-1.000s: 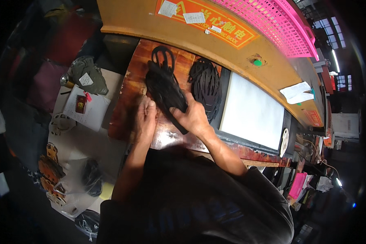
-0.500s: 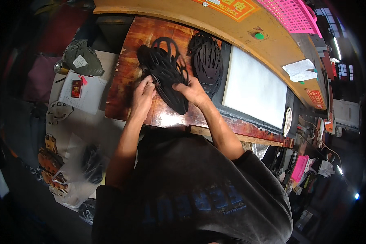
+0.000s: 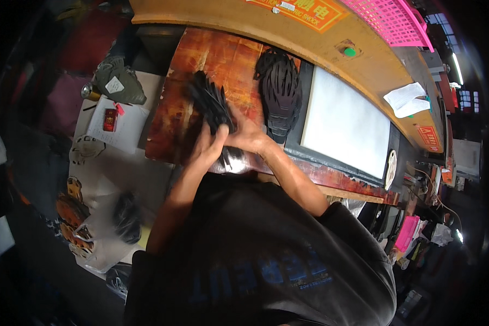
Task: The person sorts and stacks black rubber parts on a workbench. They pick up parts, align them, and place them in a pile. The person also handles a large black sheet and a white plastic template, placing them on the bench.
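Note:
Between my hands, above the brown wooden board, is a bundle of thin black strappy cut-outs (image 3: 214, 106) that look like shoe-upper pieces. It stands on edge, with its far end smeared by motion. My left hand (image 3: 206, 144) grips its near end from the left, thumb across the front. My right hand (image 3: 245, 133) presses against the bundle's right side; its fingers are blurred and partly hidden. A second pile of similar black cut-outs (image 3: 280, 95) lies on the right part of the board, apart from my hands.
A white slab (image 3: 345, 125) lies right of the second pile. An ochre machine beam (image 3: 309, 41) with a green button (image 3: 349, 52) crosses behind. At left, a side table holds papers (image 3: 122, 133), a small red box (image 3: 110, 120) and a can (image 3: 90, 92). A pink basket (image 3: 388, 22) stands far right.
The bundle has been turned from lying broad and fanned out to a narrow upright stack. Both hands have come closer together at its near end. The second pile is unchanged.

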A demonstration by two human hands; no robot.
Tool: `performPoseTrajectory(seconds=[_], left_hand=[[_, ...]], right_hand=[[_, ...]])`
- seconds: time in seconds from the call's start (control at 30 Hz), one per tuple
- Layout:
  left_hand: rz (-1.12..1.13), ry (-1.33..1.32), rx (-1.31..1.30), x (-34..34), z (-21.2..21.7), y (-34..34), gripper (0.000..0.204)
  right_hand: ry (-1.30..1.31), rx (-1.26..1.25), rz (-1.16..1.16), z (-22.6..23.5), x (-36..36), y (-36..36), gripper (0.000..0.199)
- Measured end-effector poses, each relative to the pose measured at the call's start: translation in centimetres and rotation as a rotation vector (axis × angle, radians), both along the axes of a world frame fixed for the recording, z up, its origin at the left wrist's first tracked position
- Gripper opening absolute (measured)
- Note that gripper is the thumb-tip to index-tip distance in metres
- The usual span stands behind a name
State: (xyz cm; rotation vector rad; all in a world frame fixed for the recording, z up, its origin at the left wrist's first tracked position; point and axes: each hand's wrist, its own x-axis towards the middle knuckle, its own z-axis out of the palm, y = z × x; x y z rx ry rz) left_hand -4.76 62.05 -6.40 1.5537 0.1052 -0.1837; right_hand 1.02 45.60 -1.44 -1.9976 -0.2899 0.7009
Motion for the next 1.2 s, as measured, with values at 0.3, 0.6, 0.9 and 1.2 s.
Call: performPoseTrajectory(seconds=[0.3, 0.6, 0.9, 1.2], left_hand=[[0.004, 0.201, 0.03, 0.1, 0.6, 0.7, 0.061], [0.073, 0.304, -0.331, 0.4, -0.8, 0.9, 0.036], [0.348, 0.259, -0.461, -0.1, -2.2, 1.6, 0.034], [0.131, 0.213, -0.242, 1.1, -0.4, -1.2, 0.048]], right_hand=[[0.196, 0.217, 0.098, -1.9, -0.6, -3.8, 0.113], [0.136, 0.206, -0.181, -4.1, 0.3, -4.9, 0.063], [-0.094, -0.15, -0.291, -2.0, 0.3, -5.4, 0.055], [-0.188, -0.211, 0.024, -1.7, -2.6, -2.9, 0.104]])
